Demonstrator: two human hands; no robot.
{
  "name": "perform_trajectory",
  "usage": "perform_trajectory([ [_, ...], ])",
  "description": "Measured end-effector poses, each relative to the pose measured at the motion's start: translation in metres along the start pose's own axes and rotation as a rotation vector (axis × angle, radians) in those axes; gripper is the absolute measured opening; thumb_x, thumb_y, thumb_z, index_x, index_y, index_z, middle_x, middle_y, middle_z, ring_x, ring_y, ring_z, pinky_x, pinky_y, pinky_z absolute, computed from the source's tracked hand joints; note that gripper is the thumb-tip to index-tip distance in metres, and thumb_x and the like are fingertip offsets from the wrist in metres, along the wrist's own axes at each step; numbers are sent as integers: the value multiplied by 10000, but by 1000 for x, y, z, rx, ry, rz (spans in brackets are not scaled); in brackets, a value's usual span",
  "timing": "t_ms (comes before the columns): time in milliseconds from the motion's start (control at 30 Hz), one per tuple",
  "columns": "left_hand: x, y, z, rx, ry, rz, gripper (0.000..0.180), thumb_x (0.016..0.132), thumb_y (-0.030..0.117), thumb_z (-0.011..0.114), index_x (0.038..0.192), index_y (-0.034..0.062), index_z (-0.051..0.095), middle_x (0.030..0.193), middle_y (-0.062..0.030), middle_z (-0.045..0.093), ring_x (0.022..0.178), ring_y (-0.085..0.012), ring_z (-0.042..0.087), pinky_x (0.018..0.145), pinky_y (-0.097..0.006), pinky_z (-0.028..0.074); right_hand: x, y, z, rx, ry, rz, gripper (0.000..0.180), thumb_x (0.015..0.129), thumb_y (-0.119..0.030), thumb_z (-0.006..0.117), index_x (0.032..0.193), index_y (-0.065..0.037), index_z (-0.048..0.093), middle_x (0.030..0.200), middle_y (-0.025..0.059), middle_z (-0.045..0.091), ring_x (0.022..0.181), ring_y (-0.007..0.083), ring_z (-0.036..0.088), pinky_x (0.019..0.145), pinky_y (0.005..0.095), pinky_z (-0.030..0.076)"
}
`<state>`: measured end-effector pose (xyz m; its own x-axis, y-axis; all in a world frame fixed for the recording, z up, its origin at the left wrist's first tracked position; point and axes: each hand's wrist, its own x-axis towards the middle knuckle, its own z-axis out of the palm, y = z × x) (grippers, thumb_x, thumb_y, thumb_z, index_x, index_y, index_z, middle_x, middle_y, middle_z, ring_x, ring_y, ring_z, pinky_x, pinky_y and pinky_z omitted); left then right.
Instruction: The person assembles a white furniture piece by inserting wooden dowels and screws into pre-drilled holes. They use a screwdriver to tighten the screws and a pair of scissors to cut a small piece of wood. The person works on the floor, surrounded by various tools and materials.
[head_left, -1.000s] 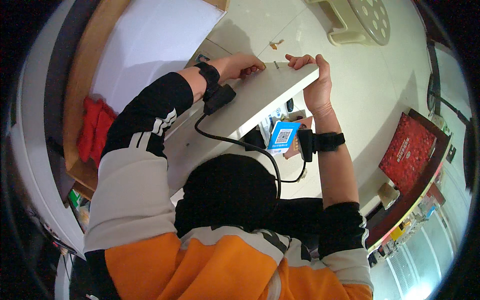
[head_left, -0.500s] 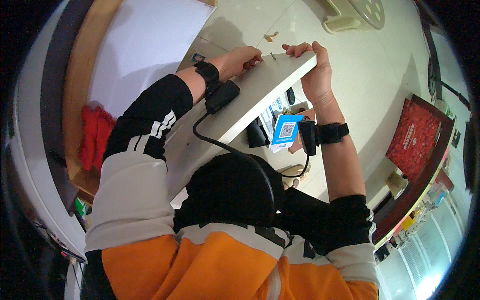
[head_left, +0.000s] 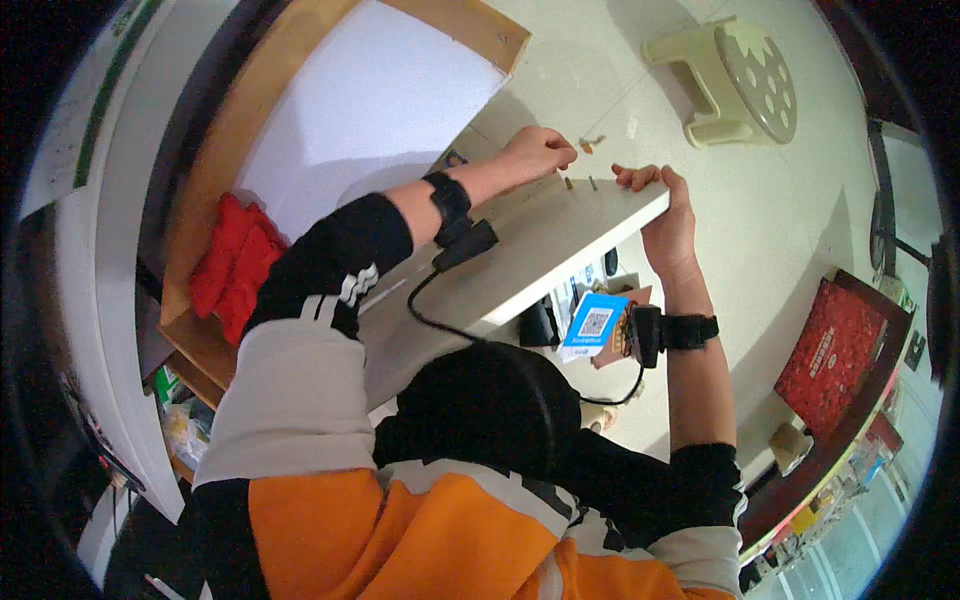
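Note:
A long white board (head_left: pixel 440 300) slants away in front of me. Around its far right corner my right hand (head_left: pixel 668 215) is closed, thumb and fingers on both sides. My left hand (head_left: pixel 540 153) is just beyond the far end, its fingers curled together; whatever may be between them is hidden. Right by those fingertips, a small brownish peg (head_left: pixel 568 183) sticks up from the board. Beside it stands a thin grey pin (head_left: pixel 593 184), nearer my right hand.
At the left is a wooden frame (head_left: pixel 515 45) with a white panel (head_left: pixel 370 90) and a red cloth (head_left: pixel 235 260). A beige stool (head_left: pixel 720 85) stands far right, beyond small orange scraps (head_left: pixel 588 146). A blue card (head_left: pixel 597 322) lies among papers under the board. A red box (head_left: pixel 835 350) is at right.
The view has shifted, so the board sits lower and further right. My left hand has lifted off the board's end, and the brownish peg now shows. My right hand keeps its hold.

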<state>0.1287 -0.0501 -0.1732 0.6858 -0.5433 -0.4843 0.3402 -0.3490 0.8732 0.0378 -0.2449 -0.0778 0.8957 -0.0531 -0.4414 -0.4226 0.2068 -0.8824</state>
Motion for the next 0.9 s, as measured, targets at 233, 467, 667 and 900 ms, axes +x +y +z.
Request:
perform_trajectory([
  [233, -56, 57, -58, -504, 497, 252, 241, 900, 209, 631, 1006, -5, 657, 878, -50, 660, 765, -84, 586, 624, -233, 463, 14, -55, -3, -632, -229, 39, 494, 963, -400, 332, 1068, -39, 653, 1101, 130, 651, 1111, 228, 565, 1005, 377, 388],
  [467, -78, 87, -56, -615, 587, 287, 329, 926, 173, 602, 1198, -12, 599, 1062, -60, 636, 904, -105, 586, 734, -253, 500, 70, -105, 70, -686, -438, -358, 409, 952, -234, 482, 1327, -81, 542, 1206, 109, 612, 1077, 194, 560, 964, 329, 426],
  [667, -84, 92, -56, -599, 533, 289, 375, 947, 143, 561, 1290, -6, 538, 1184, -67, 593, 997, -124, 570, 813, -275, 493, 106, -109, 117, -660, -473, -108, 443, 858, -163, 523, 1293, -96, 577, 1126, 68, 634, 1035, 162, 571, 868, 301, 447],
  [900, -79, 76, -50, -355, 515, 429, 421, 934, 79, 550, 1339, -12, 486, 1173, -87, 568, 992, -108, 543, 827, -244, 476, 106, -108, 102, -525, -500, -55, 412, 843, -161, 548, 1244, -91, 614, 1119, 57, 644, 1026, 164, 580, 878, 315, 454],
])
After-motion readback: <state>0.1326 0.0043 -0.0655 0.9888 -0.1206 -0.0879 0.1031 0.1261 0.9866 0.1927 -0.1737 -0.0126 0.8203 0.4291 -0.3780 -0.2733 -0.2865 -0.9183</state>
